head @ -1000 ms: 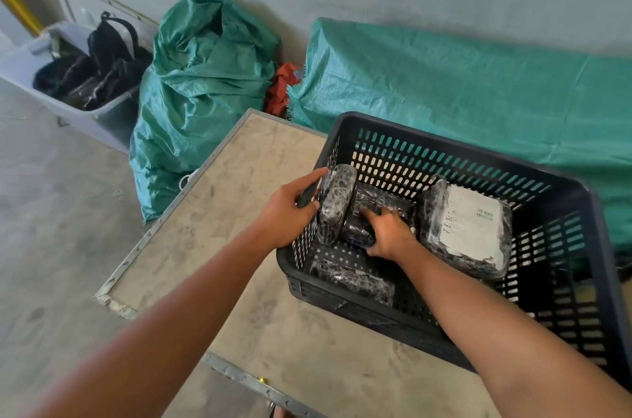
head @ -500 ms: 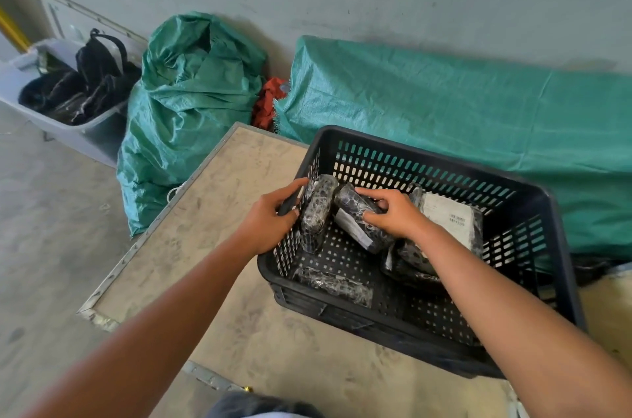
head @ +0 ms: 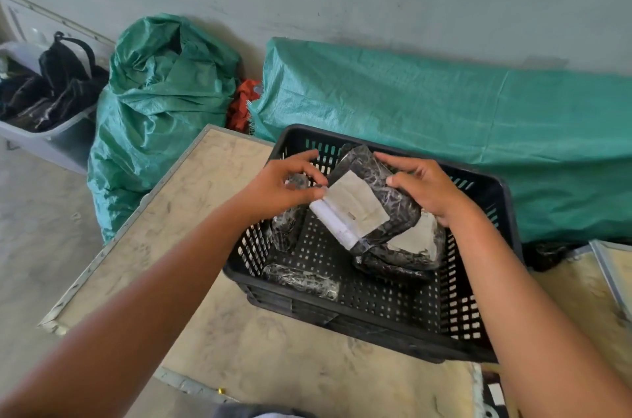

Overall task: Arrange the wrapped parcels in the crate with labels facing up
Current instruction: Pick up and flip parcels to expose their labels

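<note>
A black perforated plastic crate [head: 376, 325] sits on a worn tabletop [head: 191, 219]. Above its open top, both hands hold one wrapped parcel [head: 383, 192], a soft bundle in glossy black film veined with pale creases. Its white paper label [head: 355, 209] faces up, with a whiter strip along the edge nearest the left fingertips; the print on it is too faint to read. The left hand [head: 278, 186] pinches the label's near-left corner between thumb and curled fingers. The right hand [head: 427, 190] grips the parcel's far-right end, thumb pressed on top and fingers wrapped behind.

Under the right hand a larger parcel [head: 403, 253] lies in the crate, part of a pale label showing. Below the left fingers a slim parcel [head: 289, 226] leans against the crate's left wall, and another [head: 301, 282] lies flat along the near wall; neither shows a label.
</note>
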`<state>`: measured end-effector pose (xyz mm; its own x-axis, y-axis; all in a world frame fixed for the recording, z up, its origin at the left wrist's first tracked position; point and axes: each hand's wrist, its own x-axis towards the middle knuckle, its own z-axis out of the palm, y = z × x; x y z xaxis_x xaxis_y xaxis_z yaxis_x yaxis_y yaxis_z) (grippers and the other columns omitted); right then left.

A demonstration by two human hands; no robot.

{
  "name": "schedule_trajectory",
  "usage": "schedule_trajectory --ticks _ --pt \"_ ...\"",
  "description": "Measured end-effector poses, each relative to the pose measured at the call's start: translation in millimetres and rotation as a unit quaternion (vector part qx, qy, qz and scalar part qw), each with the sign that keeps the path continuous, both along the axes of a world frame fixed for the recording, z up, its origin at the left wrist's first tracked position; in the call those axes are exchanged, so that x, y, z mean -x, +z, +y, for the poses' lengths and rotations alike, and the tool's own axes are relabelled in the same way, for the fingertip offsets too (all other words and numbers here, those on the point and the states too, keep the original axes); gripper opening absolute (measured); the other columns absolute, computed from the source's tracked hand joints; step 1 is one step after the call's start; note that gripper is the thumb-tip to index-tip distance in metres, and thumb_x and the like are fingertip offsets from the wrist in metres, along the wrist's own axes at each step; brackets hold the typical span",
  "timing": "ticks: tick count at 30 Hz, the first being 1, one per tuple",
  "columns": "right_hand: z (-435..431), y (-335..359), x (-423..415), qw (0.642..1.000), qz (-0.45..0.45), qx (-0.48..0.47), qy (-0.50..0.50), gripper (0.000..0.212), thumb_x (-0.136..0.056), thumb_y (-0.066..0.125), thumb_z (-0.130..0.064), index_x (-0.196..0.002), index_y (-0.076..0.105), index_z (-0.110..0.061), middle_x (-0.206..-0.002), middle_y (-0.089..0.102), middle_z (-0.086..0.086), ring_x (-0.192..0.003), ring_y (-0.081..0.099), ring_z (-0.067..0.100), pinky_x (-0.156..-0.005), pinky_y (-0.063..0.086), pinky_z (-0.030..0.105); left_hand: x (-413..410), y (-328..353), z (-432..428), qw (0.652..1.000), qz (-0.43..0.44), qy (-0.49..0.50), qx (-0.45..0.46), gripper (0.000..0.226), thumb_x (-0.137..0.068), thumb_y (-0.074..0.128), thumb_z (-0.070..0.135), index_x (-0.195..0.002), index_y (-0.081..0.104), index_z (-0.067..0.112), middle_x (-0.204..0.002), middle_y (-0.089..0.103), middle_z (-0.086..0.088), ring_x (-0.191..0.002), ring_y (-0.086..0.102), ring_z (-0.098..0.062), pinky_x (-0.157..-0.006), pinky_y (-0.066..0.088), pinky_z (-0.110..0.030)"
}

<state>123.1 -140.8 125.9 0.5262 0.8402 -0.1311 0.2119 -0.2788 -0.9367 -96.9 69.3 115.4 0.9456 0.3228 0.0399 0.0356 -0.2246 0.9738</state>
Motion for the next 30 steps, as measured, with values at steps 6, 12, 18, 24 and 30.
schedule_trajectory --ticks 6,12,18,24,30 --pt "-9 -4 -3 0.995 0.091 0.025 -0.029 0.040 -0.087 0.066 -0.020 -0.116 0.075 -0.046 -0.121 0.075 0.001 -0.104 0.073 0.021 -0.094 0.055 0.039 -36 -30 -7 0.988 0.080 -0.120 0.060 0.028 -0.087 0.077 0.002 -0.108 0.081 0.021 -0.118 0.074 -0.001 -0.116 0.066 -0.023 -0.092 0.056 -0.029" --pt "-7 -14 -11 0.992 0.100 0.051 -0.062 0.033 -0.086 0.067 -0.031 -0.114 0.077 -0.045 -0.123 0.074 -0.005 -0.113 0.069 0.024 -0.097 0.054 0.041 -44 -48 0 0.979 0.130 -0.143 0.063 0.040 -0.093 0.072 0.007 -0.119 0.076 0.037 -0.127 0.071 0.009 -0.123 0.062 -0.021 -0.102 0.052 -0.033" --pt "-2 -27 -6 0.989 0.066 0.002 -0.132 0.033 -0.087 0.075 -0.042 -0.118 0.071 -0.051 -0.124 0.071 -0.016 -0.120 0.060 0.011 -0.098 0.049 0.044 -38 -71 -3 0.974 0.156 -0.035 0.159 0.050 -0.099 0.062 0.004 -0.120 0.073 0.048 -0.136 0.064 0.000 -0.124 0.059 -0.029 -0.097 0.055 -0.049" --pt "17 -59 27 0.986 -0.075 0.142 -0.048 0.090 -0.077 0.086 -0.035 -0.151 0.036 -0.051 -0.168 0.018 0.002 -0.154 0.016 0.024 -0.122 0.016 0.054 -46 -83 -12 0.982 0.150 0.096 0.061 0.046 -0.101 0.060 0.007 -0.134 0.065 0.038 -0.142 0.058 -0.003 -0.116 0.061 -0.021 -0.093 0.057 -0.030" --pt "49 -87 47 0.977 -0.088 0.190 -0.043 0.108 -0.080 0.085 -0.007 -0.162 0.018 -0.026 -0.151 0.046 0.007 -0.118 0.052 0.016 -0.079 0.046 0.006 -50 -94 -5 0.957 0.273 0.046 -0.087 0.075 -0.096 0.065 0.002 -0.157 0.034 0.030 -0.137 0.057 -0.005 -0.104 0.063 -0.018 -0.081 0.059 -0.027"
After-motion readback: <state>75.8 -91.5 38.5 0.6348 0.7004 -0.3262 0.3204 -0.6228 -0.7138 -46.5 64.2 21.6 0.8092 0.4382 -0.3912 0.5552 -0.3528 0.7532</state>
